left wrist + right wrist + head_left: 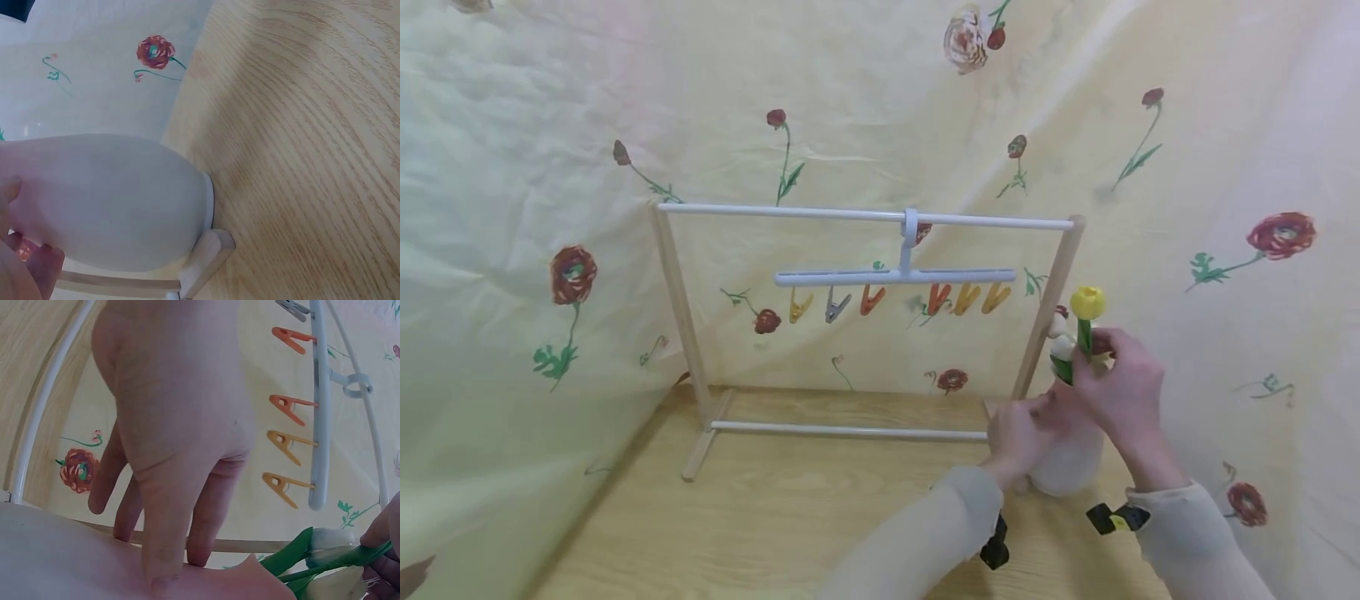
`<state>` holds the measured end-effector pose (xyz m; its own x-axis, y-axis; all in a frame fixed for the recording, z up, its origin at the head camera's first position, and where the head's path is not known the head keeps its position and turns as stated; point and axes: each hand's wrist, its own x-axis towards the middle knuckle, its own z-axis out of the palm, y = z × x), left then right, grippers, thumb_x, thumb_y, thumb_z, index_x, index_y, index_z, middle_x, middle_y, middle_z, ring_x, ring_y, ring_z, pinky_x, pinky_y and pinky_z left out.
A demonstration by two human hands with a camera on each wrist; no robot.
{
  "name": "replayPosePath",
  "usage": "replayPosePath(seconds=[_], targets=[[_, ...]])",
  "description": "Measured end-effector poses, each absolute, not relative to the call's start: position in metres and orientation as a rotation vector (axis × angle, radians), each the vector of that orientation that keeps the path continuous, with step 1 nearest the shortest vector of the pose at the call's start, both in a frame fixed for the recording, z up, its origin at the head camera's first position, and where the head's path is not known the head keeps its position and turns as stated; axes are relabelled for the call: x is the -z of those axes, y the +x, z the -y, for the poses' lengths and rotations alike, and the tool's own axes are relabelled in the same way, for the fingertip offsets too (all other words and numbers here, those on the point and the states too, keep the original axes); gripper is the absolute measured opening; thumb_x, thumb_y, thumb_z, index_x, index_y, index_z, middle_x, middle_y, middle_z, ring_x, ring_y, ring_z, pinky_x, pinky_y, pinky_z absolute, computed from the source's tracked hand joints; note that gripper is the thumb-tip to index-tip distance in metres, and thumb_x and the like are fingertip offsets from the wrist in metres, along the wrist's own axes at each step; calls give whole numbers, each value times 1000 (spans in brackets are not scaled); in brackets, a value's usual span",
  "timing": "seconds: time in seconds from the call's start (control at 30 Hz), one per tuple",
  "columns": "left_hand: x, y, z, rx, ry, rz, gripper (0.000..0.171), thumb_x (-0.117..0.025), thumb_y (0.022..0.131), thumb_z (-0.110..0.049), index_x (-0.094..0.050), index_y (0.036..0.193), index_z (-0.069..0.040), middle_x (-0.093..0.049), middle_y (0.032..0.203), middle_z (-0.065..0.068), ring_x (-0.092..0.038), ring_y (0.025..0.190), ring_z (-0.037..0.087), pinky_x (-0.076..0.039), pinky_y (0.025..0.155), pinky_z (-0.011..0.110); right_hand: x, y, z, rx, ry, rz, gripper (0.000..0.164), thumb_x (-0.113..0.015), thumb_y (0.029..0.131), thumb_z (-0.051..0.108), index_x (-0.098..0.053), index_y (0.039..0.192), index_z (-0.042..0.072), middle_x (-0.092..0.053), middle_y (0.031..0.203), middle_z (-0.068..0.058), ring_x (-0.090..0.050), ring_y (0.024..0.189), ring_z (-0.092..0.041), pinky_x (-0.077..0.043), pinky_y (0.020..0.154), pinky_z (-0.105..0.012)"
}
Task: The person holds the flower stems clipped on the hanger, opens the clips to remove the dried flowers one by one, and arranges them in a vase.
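A pale vase (1067,462), pinkish toward its mouth, stands on the table at the right foot of a small rack. My left hand (1018,437) grips it near the neck, thumb on the near side and fingers round the other, as the right wrist view shows. In the left wrist view the vase (119,200) appears sideways, its base on the wood. White tulips (331,540) with green leaves stick out of the mouth. Just above it, my right hand (1123,383) pinches the green stem of a yellow tulip (1087,302), held upright beside the white ones.
The rack has wooden side posts (681,317) and white bars (775,212). From its top bar hangs a light blue hanger (850,278) with yellow, grey and orange clips (940,298). Flower-printed cloth (1225,167) hangs behind and at both sides of the wooden table (760,517).
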<state>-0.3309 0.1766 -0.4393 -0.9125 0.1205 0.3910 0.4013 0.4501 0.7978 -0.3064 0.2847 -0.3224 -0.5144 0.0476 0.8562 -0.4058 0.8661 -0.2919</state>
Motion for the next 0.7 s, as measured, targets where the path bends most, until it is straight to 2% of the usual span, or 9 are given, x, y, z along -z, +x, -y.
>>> replayPosePath(seconds=[0.17,0.27,0.47,0.63,0.7], targets=[[443,-332,-179,1404,-450,2417,43,-87,88,-41,-74,129,-41,-79,119,-14,-75,103,0,-52,76,13,329,-302,-284,-572,238,2051,36,-78,80,-3,-67,114,-11,-73,100,-33,-66,91,-49,-44,81,-56],[443,-331,-179,1387,-437,2428,44,-87,87,-40,-73,129,-42,-80,117,-14,-75,101,0,-51,72,12,332,-300,-284,-566,247,2052,41,-79,79,-3,-66,117,-12,-72,102,-33,-64,94,-49,-45,84,-63],[442,-327,-177,1396,-410,2411,41,-87,88,-40,-75,127,-42,-81,112,-12,-77,96,2,-49,68,11,336,-295,-282,-558,304,2064,52,-79,77,-1,-63,125,-12,-69,112,-33,-63,101,-47,-48,85,-57],[442,-329,-170,1398,-418,2399,38,-85,90,-41,-75,127,-40,-83,105,-7,-77,85,4,-46,61,13,335,-290,-281,-561,377,2005,70,-78,75,18,-59,137,-8,-66,126,-30,-60,112,-48,-44,90,-45],[442,-331,-166,1369,-412,2417,40,-83,89,-44,-75,128,-42,-84,105,-6,-76,83,4,-44,61,15,331,-289,-280,-563,407,1968,74,-77,74,26,-60,139,-5,-66,133,-27,-58,118,-48,-44,96,-38]])
